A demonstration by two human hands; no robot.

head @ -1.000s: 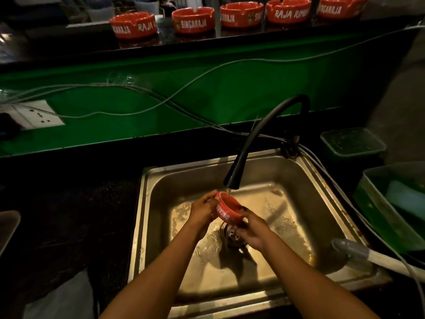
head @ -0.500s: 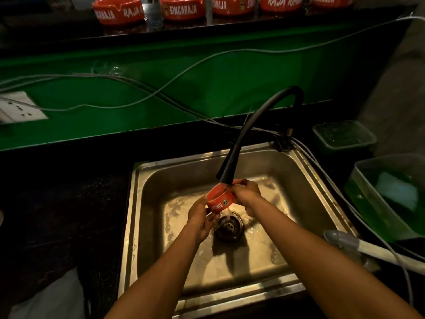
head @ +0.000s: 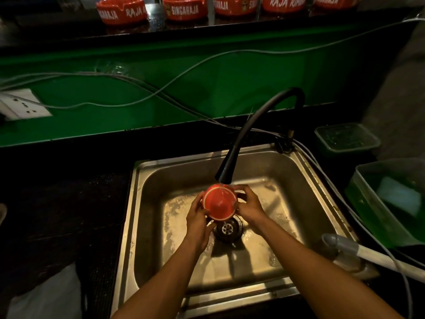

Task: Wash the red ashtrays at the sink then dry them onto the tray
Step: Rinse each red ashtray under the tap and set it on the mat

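Observation:
A red ashtray (head: 219, 202) is held over the steel sink (head: 299, 180), its round underside turned up toward me under the thin stream from the black tap (head: 241, 148). My left hand (head: 197, 217) grips its left edge and my right hand (head: 249, 203) grips its right edge. Several more red ashtrays (head: 185, 8) with white lettering stand in a row on the dark shelf at the top.
The drain (head: 227, 229) lies just below the ashtray. A green tub (head: 391, 203) of water and a clear lidded box (head: 345, 137) stand right of the sink. Cables (head: 161, 88) run across the green wall past a white socket (head: 20, 104). A grey-white hose (head: 368, 254) lies at the sink's right corner.
The ashtray has been turned from its side, lettering facing me, to bottom up under the water. Both hands shifted round its rim. The camera dipped a little lower.

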